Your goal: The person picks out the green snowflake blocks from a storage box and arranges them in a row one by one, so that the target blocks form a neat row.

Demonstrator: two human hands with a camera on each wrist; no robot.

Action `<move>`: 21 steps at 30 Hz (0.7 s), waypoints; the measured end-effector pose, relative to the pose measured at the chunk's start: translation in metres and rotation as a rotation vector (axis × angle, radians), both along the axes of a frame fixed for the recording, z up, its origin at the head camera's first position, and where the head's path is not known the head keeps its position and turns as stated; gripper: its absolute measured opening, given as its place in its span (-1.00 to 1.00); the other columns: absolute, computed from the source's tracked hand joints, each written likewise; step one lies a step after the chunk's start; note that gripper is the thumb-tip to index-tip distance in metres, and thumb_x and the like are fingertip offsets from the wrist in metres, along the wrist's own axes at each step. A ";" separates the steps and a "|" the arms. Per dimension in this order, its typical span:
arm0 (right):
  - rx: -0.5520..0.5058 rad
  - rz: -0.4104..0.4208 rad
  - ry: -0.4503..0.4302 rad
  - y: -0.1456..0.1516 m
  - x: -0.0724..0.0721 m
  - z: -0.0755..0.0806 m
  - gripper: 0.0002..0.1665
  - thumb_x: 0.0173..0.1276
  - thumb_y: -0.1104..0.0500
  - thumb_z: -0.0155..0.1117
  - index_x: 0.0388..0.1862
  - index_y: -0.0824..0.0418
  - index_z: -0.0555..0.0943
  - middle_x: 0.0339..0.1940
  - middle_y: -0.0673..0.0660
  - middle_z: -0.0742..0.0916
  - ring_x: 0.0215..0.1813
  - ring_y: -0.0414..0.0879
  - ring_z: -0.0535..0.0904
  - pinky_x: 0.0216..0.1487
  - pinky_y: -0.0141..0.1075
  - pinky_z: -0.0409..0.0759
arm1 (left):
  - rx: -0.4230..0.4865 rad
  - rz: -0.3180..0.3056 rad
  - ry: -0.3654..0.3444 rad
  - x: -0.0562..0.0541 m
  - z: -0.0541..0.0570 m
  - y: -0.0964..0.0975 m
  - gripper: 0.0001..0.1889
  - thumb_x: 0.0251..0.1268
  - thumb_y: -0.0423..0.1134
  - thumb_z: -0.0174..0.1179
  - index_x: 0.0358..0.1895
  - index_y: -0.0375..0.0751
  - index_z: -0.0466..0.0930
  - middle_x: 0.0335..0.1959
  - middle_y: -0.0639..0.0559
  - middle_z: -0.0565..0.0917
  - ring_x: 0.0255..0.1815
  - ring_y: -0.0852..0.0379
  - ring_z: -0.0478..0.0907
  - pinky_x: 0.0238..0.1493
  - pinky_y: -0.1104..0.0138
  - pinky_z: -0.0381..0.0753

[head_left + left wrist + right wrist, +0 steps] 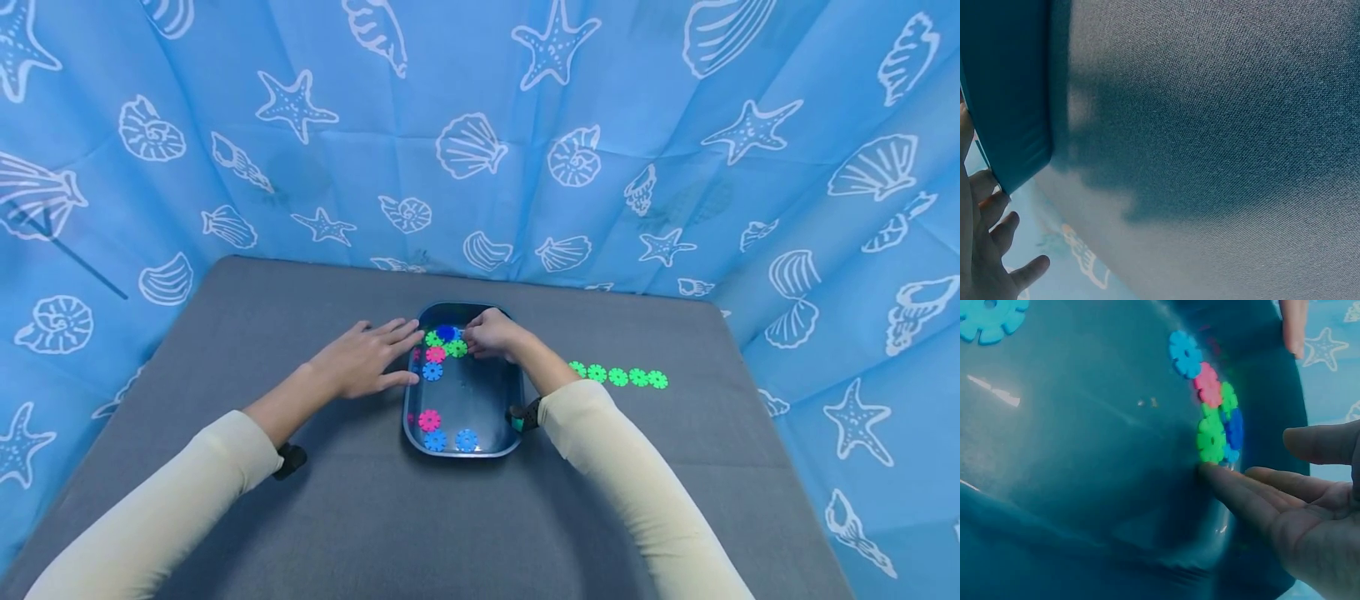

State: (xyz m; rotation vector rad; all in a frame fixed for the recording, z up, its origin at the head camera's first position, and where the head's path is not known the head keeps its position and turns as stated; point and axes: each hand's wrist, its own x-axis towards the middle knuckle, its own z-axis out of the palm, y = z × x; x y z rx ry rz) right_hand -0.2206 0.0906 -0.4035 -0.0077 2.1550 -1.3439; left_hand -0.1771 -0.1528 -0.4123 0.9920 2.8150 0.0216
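Observation:
A dark plastic tray holds several notched, flower-shaped plastic discs. My right hand reaches into its far end. In the right wrist view its extended fingers touch the edge of a green disc, the thumb standing apart. Around that disc cluster a dark blue disc, a pink disc and a light blue disc. My left hand lies spread at the tray's left rim, fingertips on the edge. In the left wrist view, its fingers show beside the tray wall.
Near the tray's front end lie another pink disc and two light blue discs, one in the corner and one further right. A row of green discs lies on the grey tabletop to the right. A blue shell-patterned curtain hangs behind.

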 end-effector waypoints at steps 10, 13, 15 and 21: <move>-0.037 -0.012 -0.031 -0.004 0.000 -0.006 -0.51 0.57 0.31 0.00 0.38 0.54 0.33 0.21 0.44 0.61 0.25 0.22 0.58 0.25 -0.05 0.54 | -0.001 0.004 -0.006 0.000 0.000 0.001 -0.15 0.38 0.36 0.01 0.57 -0.08 0.15 0.58 -0.12 0.14 0.56 -0.17 0.09 0.37 -0.30 0.17; -0.056 -0.015 -0.042 -0.007 0.000 -0.008 -0.50 0.55 0.32 0.03 0.38 0.55 0.33 0.20 0.43 0.62 0.24 0.20 0.59 0.24 -0.05 0.54 | 0.004 0.002 -0.004 0.000 0.000 0.001 -0.15 0.38 0.36 0.01 0.57 -0.08 0.16 0.58 -0.12 0.14 0.56 -0.17 0.10 0.37 -0.30 0.17; -0.062 -0.016 -0.050 -0.010 0.000 -0.009 -0.49 0.54 0.33 0.06 0.38 0.54 0.34 0.19 0.42 0.63 0.22 0.19 0.60 0.23 -0.05 0.55 | 0.009 0.001 -0.005 0.000 0.000 0.000 -0.15 0.39 0.36 0.01 0.57 -0.09 0.15 0.58 -0.12 0.13 0.56 -0.17 0.10 0.37 -0.30 0.17; -0.085 -0.023 -0.066 -0.017 0.001 -0.011 -0.51 0.50 0.33 0.14 0.35 0.49 0.39 0.10 0.39 0.68 0.15 0.17 0.66 0.19 -0.06 0.58 | 0.019 0.000 -0.011 0.000 -0.001 0.000 -0.16 0.39 0.35 0.01 0.57 -0.08 0.15 0.58 -0.12 0.13 0.56 -0.18 0.09 0.37 -0.30 0.16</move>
